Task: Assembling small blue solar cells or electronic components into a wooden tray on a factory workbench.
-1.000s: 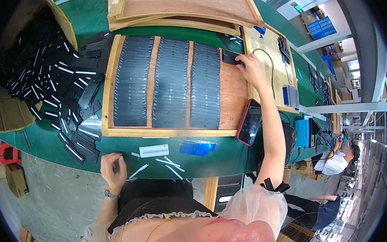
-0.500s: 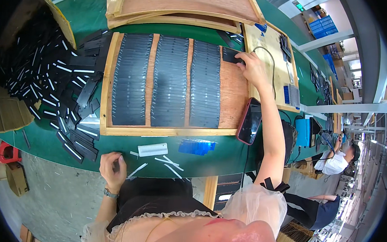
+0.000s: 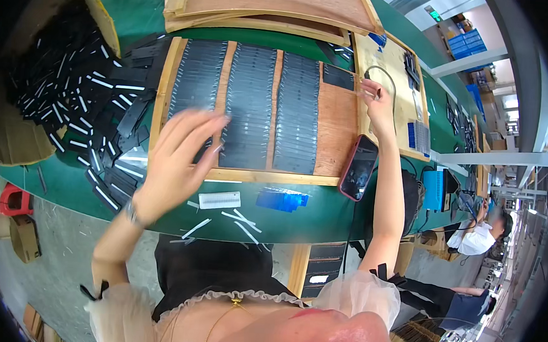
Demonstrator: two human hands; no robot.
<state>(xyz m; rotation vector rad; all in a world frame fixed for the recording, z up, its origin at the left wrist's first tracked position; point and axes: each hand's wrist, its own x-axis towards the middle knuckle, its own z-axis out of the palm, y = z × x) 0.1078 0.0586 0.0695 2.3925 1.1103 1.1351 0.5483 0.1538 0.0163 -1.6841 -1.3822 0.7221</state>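
In front of me lies a shallow wooden tray (image 3: 337,137) holding three long columns of overlapping thin black pieces (image 3: 249,100). At the top of its fourth column is a short stack of black pieces (image 3: 339,76). My right hand (image 3: 378,103) is just off that stack at the tray's right rim, fingers loosely apart and no piece seen in them. Over the tray's lower left part hovers my left hand (image 3: 177,159), slightly blurred, with its fingers spread and nothing in them. It hides part of the first column.
Left of the tray, loose black pieces with white strips (image 3: 108,161) spill from a cardboard box (image 3: 19,136). A phone (image 3: 358,168) leans at the tray's lower right corner. White strips, a white ruler-like card (image 3: 219,200) and blue film (image 3: 282,199) lie nearer me. Stacked wooden trays (image 3: 272,0) stand behind.
My left hand has risen from the table's front edge to over the tray and opened. My right hand has let go of the top black piece and drawn back right. The view has shifted slightly.
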